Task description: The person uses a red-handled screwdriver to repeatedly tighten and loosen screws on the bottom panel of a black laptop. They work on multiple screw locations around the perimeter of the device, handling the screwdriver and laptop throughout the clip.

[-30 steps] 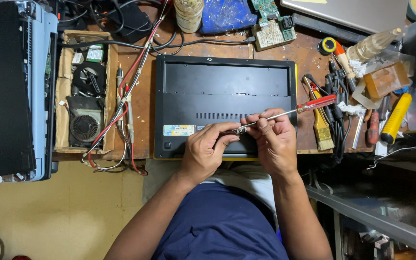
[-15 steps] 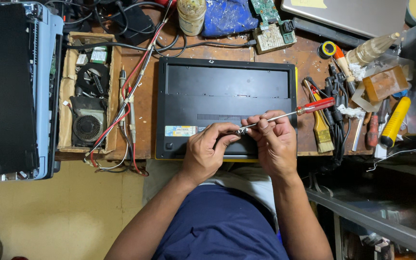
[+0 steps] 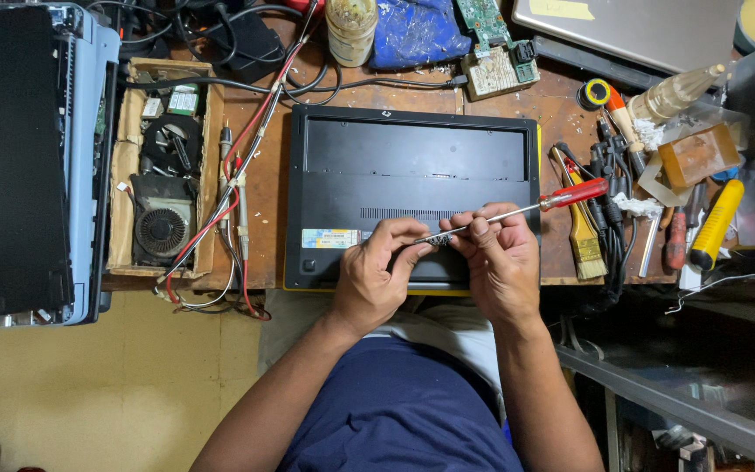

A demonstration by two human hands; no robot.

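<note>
Little has moved since the earlier frames: our hands stay joined over the near edge of the black laptop (image 3: 412,166), and the screwdriver (image 3: 517,210) keeps much the same slant, its red handle up and to the right.

That laptop lies closed and bottom-up in the middle of the wooden workbench (image 3: 264,166), its flat underside turned toward us so the base panel can be reached. To the left sits a shallow cardboard tray (image 3: 124,175) holding cooling fans, with red and black test leads (image 3: 229,175) draped beside it. To the right lies a scatter of hand tools, among them a yellow-handled tool (image 3: 716,223) and a small brush (image 3: 583,240).

Our left hand (image 3: 373,280) curls its fingers narrowly, pinching near the screwdriver's tip, seemingly to steady it. Our right hand (image 3: 500,262) closes around the metal shaft, fingers tight, just above the laptop's near edge. We cannot tell whether a small part is held between the fingertips, since they hide the tip.
</note>
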